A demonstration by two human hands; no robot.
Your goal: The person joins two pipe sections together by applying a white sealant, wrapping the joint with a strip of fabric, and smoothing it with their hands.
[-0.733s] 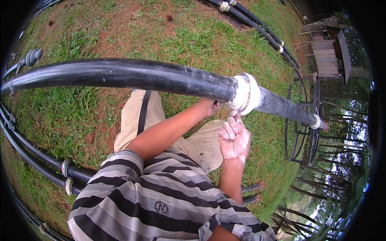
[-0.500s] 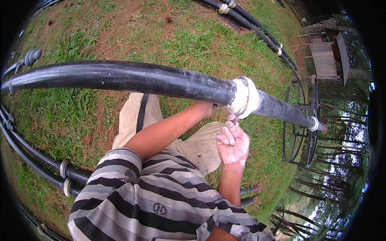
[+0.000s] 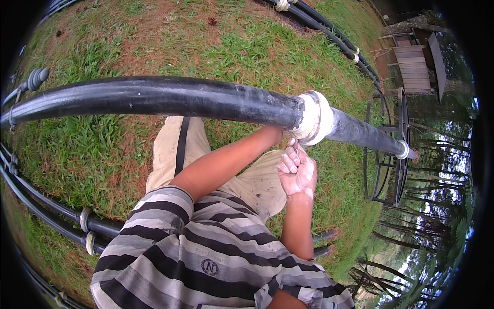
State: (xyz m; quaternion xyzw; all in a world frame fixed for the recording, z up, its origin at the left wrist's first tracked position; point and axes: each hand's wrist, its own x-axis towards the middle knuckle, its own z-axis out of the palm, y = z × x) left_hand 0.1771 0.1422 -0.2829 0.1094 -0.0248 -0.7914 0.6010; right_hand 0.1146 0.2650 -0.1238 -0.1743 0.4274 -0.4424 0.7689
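1. Here's the white collar – ringing the black pipe, which runs out both sides of it across the person's front.
2. Right hand, just below the collar: smeared white, fingers half curled, tips up against its lower edge; any hold is too small to tell.
3. Left hand, left of the collar, mostly hidden behind the pipe – can't tell how open, or whether it grips.
4. The step looks like fastening or smoothing the collar's underside; next calls for steady support and careful fingertip work there.
5. Beyond the collar, grass all round.
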